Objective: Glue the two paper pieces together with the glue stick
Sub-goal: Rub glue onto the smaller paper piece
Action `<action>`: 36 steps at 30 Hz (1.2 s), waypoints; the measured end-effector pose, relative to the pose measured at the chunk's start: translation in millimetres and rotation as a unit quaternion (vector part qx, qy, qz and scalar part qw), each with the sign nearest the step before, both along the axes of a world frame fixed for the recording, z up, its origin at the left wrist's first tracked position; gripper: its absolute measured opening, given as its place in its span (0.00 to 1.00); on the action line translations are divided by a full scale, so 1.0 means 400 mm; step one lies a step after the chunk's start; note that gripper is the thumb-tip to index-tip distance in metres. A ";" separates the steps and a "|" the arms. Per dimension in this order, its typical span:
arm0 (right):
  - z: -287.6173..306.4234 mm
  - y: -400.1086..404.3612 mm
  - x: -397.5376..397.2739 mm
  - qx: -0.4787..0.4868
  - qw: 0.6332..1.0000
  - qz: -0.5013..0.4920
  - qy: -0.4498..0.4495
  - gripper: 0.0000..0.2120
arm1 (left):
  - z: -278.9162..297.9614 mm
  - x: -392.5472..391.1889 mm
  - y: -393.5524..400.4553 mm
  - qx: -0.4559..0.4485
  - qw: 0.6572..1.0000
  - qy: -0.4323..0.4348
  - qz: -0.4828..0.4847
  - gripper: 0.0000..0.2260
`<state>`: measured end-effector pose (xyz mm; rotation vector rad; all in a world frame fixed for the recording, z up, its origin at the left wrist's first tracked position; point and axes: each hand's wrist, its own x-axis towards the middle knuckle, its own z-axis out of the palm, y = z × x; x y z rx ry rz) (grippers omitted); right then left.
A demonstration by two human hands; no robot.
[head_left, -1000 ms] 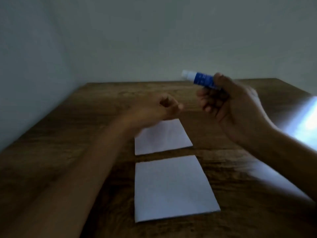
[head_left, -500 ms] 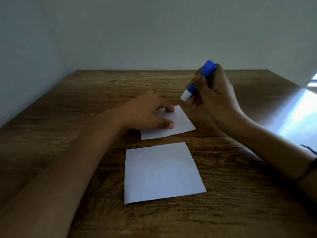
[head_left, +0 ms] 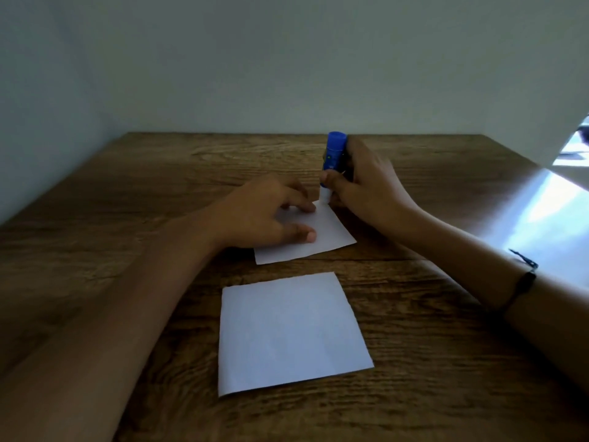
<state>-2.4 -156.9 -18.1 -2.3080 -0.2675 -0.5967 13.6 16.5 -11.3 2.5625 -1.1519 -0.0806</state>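
Observation:
Two white paper squares lie on the wooden table [head_left: 127, 193]. The far paper [head_left: 328, 237] is smaller in view and sits under my left hand [head_left: 271, 215], whose spread fingers press flat on it. My right hand [head_left: 366, 186] grips the blue glue stick [head_left: 333, 154] nearly upright, its white tip down at the far right corner of that paper. The near paper [head_left: 290, 330] lies flat and untouched, closer to me.
Pale walls close off the table at the back and left. A bright patch of light [head_left: 548, 218] falls on the table's right side. A dark band [head_left: 522, 288] circles my right wrist.
My left hand came down flat onto the far paper. My right hand swung the glue stick from pointing sideways in the air to upright, tip down at the paper's corner.

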 end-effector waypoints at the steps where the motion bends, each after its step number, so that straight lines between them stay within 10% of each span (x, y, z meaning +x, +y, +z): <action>1: 0.000 0.001 0.000 0.006 1.000 0.005 0.004 0.09 | 0.000 -0.001 0.001 -0.001 1.000 0.001 0.001 0.22; 36: 0.009 -0.006 -0.098 -0.024 0.999 0.024 0.029 0.11 | -0.009 0.010 -0.001 0.008 0.999 -0.035 -0.015 0.21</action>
